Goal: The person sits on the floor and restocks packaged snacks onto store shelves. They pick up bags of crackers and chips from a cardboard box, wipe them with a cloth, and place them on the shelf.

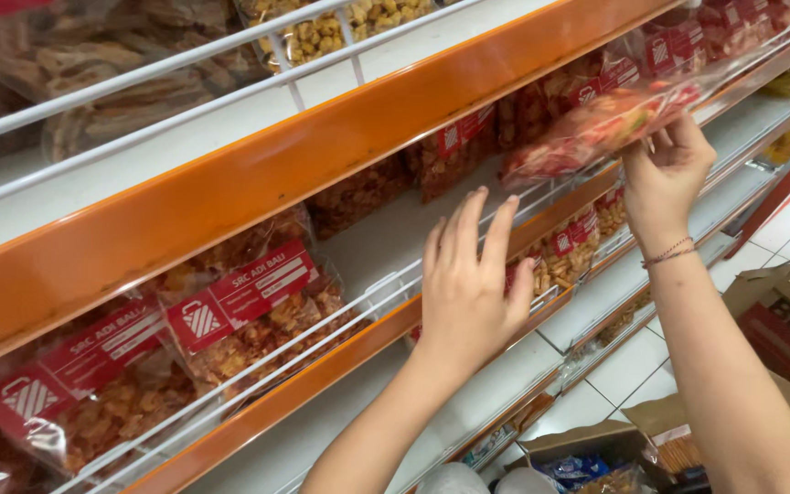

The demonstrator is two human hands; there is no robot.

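right hand (665,174) pinches snack bag (596,128) at its right end, bag's long axis along shelf rail (386,288) | left hand (473,284) spread, empty, below-left of bag (right is nearer) | bag above rail, over shelf gap

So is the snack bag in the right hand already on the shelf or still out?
Still out: the right hand holds the snack bag in front of the shelf's wire rail.

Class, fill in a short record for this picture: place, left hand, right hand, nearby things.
Place: orange shelf with a white wire rail, stocked with snack bags
Left hand: open, fingers spread, reaching over the rail
Right hand: grips a clear snack bag with a red label, held up at the shelf edge
Nearby: cardboard boxes on the tiled floor
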